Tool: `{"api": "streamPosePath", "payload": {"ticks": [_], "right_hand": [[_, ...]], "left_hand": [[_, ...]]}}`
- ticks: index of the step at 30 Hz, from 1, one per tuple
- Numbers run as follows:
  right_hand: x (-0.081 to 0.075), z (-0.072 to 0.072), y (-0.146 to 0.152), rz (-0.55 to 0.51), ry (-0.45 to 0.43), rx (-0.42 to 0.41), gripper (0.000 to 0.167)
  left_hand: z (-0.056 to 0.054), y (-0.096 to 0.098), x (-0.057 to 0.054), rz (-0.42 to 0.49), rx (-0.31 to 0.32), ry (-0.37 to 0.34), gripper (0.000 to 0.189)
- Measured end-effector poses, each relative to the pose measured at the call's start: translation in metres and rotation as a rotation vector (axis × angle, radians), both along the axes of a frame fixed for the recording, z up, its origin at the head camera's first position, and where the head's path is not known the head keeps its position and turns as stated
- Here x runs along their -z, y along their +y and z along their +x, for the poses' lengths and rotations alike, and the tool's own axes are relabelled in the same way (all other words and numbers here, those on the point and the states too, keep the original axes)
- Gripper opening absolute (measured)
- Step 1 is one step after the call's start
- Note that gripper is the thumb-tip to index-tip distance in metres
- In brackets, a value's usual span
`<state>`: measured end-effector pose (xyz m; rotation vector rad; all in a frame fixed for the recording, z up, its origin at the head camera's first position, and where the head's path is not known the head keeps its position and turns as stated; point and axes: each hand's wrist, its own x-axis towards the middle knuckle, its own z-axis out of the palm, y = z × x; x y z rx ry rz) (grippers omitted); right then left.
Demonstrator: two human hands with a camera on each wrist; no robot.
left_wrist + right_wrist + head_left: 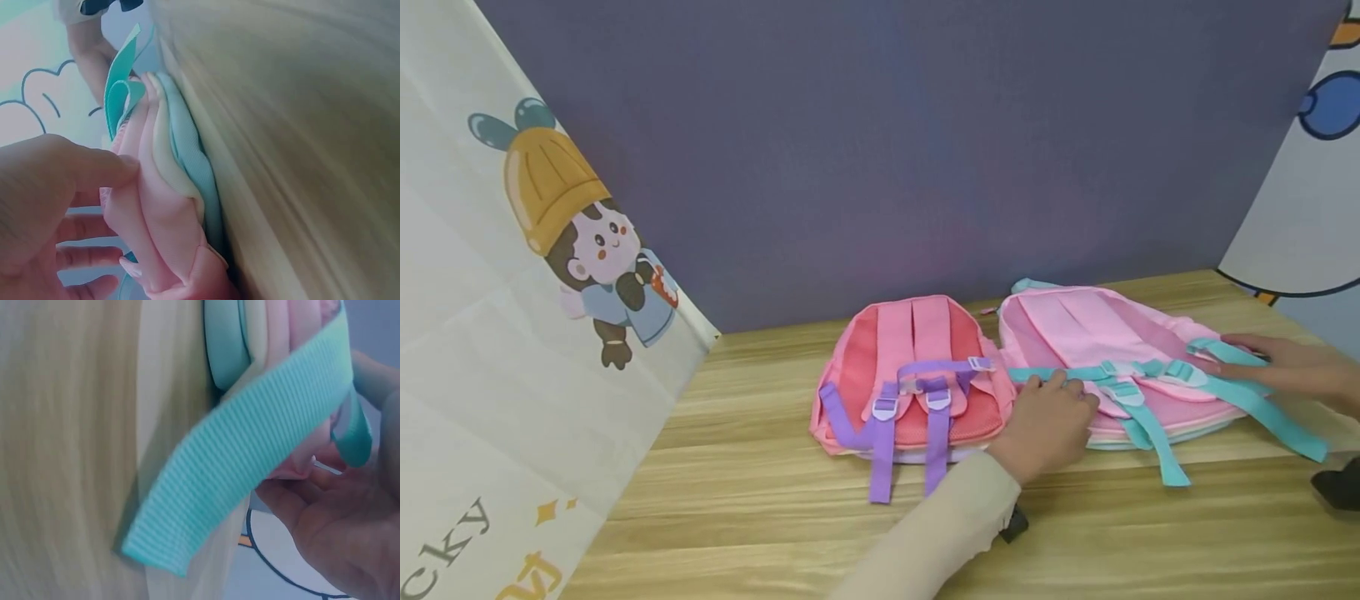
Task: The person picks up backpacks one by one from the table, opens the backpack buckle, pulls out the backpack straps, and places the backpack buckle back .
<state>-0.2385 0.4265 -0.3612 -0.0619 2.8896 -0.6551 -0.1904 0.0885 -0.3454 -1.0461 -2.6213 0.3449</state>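
Observation:
A light pink backpack (pixel 1075 325) with teal straps lies with its shoulder-strap side up on the wooden table. My left hand (pixel 1048 425) is at its near left corner, beside the coral backpack. In the left wrist view, the thumb of my left hand (pixel 62 187) presses the pink side fabric (pixel 147 206), the other fingers spread on the far side. My right hand (pixel 1292 367) holds the right end near a teal strap (pixel 1270 417). In the right wrist view, the fingers of my right hand (pixel 350 512) reach behind the bag, partly hidden, and a loose teal strap end (pixel 237 444) hangs in front.
Close on the left lies the coral-pink backpack (pixel 857 358) with purple straps (pixel 882 458). Behind both bags stands a dark grey-purple panel (pixel 887 150). Printed white panels flank the wood-grain table (pixel 737 500) at left and right.

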Motion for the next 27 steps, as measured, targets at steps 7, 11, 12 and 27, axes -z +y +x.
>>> {"api": "streamPosePath", "payload": {"ticks": [7,11,12,27], "right_hand": [[0.0,-0.01,-0.014,-0.02,0.021,-0.084,0.092],[-0.001,-0.017,-0.023,-0.023,0.042,-0.121,0.09],[-0.002,-0.018,-0.026,-0.024,0.051,-0.131,0.089],[-0.001,0.017,-0.084,-0.15,0.088,-0.241,0.078]], "left_hand": [[-0.008,-0.019,-0.005,0.011,-0.021,-0.035,0.027],[-0.012,-0.03,-0.007,0.018,-0.03,-0.037,0.027],[-0.013,-0.032,-0.008,0.02,-0.032,-0.036,0.027],[0.003,-0.101,-0.01,0.094,-0.014,-0.108,0.021]]}}
